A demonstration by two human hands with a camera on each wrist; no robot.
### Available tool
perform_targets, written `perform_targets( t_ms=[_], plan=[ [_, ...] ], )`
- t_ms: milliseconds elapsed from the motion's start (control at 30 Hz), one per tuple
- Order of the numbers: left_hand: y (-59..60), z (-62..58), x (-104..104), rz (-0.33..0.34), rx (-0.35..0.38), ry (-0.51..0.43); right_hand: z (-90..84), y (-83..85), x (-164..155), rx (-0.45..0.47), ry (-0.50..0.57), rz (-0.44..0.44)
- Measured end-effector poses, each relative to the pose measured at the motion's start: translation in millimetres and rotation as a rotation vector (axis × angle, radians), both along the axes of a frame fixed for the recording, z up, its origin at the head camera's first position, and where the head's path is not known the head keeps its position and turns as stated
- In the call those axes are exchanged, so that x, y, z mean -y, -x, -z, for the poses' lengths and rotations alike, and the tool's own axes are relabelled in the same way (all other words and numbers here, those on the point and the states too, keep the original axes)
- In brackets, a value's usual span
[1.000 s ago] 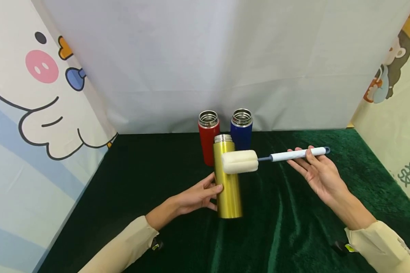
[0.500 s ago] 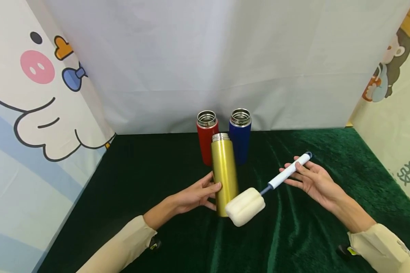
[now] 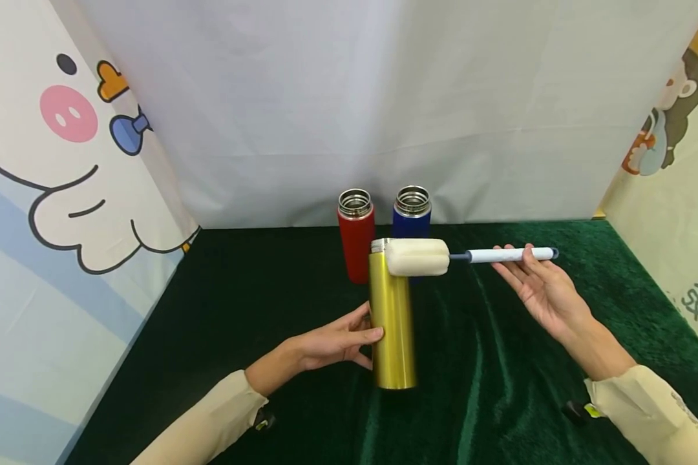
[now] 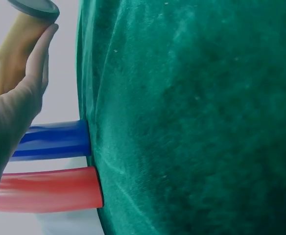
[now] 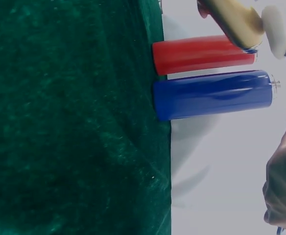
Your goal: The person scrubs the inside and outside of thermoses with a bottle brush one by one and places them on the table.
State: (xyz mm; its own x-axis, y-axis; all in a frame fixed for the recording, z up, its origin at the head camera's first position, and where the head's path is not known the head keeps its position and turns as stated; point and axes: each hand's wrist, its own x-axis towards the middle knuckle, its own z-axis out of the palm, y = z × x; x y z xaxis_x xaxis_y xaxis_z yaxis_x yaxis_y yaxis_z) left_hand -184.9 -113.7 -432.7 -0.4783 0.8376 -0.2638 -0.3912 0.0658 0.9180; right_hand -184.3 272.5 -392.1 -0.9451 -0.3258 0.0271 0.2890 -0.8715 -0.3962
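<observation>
My left hand (image 3: 338, 338) grips a yellow metal bottle (image 3: 393, 329) around its lower half, thumb in front and fingers behind. The bottle stands nearly upright, leaning a little, and its base is off the cloth in the left wrist view. My right hand (image 3: 551, 294) pinches the white handle of a sponge bottle brush (image 3: 417, 257) near its end. Held almost level, the brush points left, and its cream sponge head overlaps the bottle's shoulder and hides part of the steel neck. In the right wrist view the sponge (image 5: 275, 32) lies right beside the yellow bottle's upper end.
Behind the yellow bottle stand a lidless red bottle (image 3: 357, 242) and a lidless blue bottle (image 3: 412, 225), side by side. Dark green plush cloth (image 3: 256, 278) covers the table. A white curtain (image 3: 302, 116) hangs along the back, with cartoon-printed sheets at both sides.
The brush dips to the yellow bottle's base half a second ago, then swings back up to level at its neck. The yellow bottle has shifted slightly nearer me.
</observation>
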Motion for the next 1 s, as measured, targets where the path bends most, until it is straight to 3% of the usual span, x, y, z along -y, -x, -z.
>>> perform_targets(
  t_ms=[300,433,533,667,767,1000],
  plan=[
    [3.1,-9.0,-2,-0.075,-0.022,-0.065,16.7,-13.1,-13,-0.088,-0.193,-0.186],
    [0.7,-11.5,-5,-0.075,0.031,-0.136,23.1,-15.8,-15,-0.145,-0.243,-0.247],
    [-1.4,-12.5,-7,-0.087,0.063,-0.165,24.8,-14.6,-14,-0.192,-0.280,-0.264],
    [-3.2,-12.6,-9,-0.094,0.039,-0.124,21.4,-10.7,-11,-0.217,-0.340,-0.235],
    [-5.0,-11.9,-9,-0.069,0.010,-0.083,15.2,-5.8,-8,-0.149,-0.294,-0.190],
    [-7.1,-11.8,-7,-0.032,-0.010,-0.062,7.2,6.7,-3,0.096,0.013,-0.120]
  ],
)
